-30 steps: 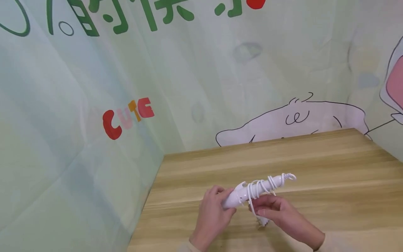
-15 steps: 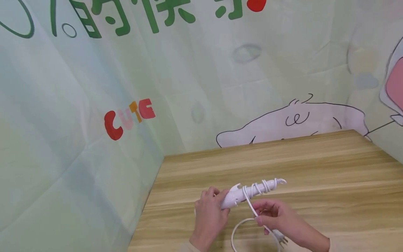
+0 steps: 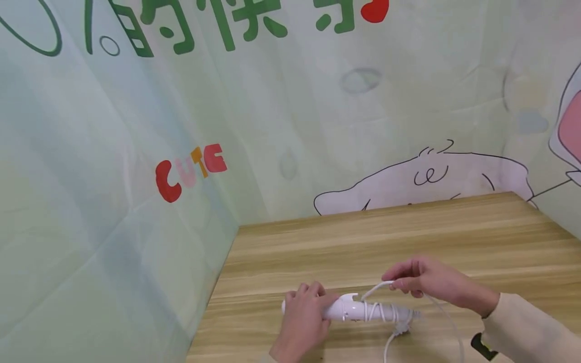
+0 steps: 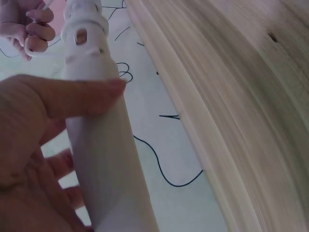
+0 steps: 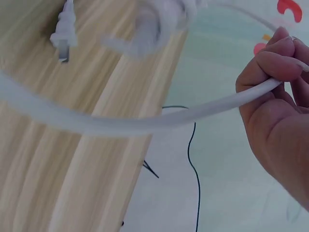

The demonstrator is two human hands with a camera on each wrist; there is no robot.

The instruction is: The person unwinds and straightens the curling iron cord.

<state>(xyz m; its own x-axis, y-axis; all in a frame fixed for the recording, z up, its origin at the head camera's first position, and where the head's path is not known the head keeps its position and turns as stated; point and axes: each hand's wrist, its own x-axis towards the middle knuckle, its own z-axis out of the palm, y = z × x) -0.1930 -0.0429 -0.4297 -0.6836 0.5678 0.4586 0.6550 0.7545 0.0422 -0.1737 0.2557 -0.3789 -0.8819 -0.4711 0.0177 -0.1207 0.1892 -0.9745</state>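
A white curling iron (image 3: 356, 309) is held nearly level above the wooden table, with a white cord (image 3: 378, 287) wound in several turns round its handle. Its barrel end is in my left hand (image 3: 305, 313), whose thumb lies across the barrel (image 4: 104, 140) in the left wrist view. My right hand (image 3: 433, 283), right of the iron and a little higher, pinches the cord between thumb and fingers. From there a loose length hangs in an arc. The plug (image 3: 402, 327) dangles below the handle; its metal prong shows in the right wrist view.
The wooden table (image 3: 272, 252) runs back to a pale green printed cloth (image 3: 281, 126) that hangs behind and along the left side. A small dark object with a yellow-green patch (image 3: 483, 347) shows beneath the right sleeve.
My right hand has moved up and to the right with the cord, from below the iron to above it. The iron has tilted to nearly level. More loose cord hangs now.
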